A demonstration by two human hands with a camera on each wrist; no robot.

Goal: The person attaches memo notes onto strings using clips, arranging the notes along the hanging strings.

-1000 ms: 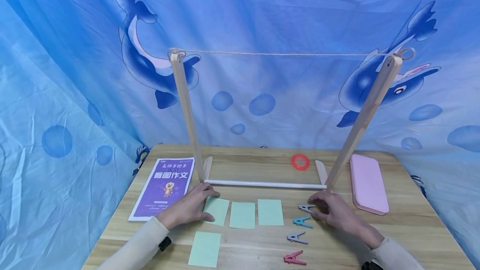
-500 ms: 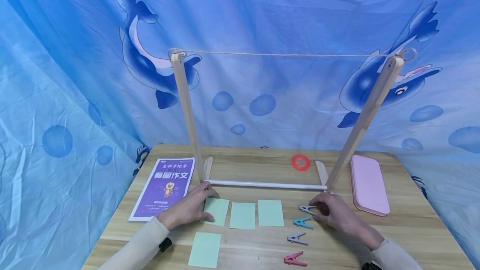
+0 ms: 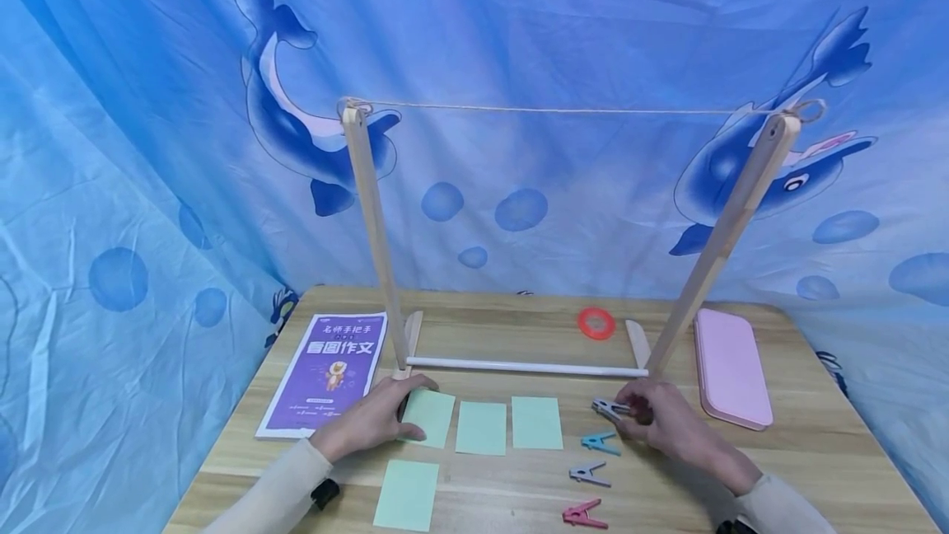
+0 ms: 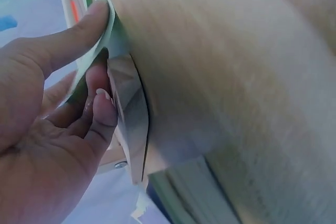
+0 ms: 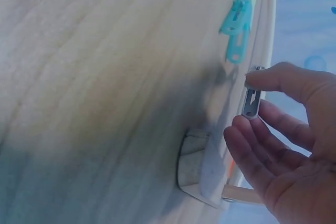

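Remotely, I am counting: green notes, four, one in left hand; clothespins, four, one in right hand; beyond the left, purple booklet, one; beyond the right, red ring, one, pink case, one; wooden frame, one.

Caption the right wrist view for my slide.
Right hand pinching a gray clothespin, with a turquoise clothespin on the wooden table.

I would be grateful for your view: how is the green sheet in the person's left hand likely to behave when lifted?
The green sheet will probably flex easily, since it curves beside the thumb of the left hand in the left wrist view. Its thin edge suggests it is very light. Held only near one side, its free part may droop.
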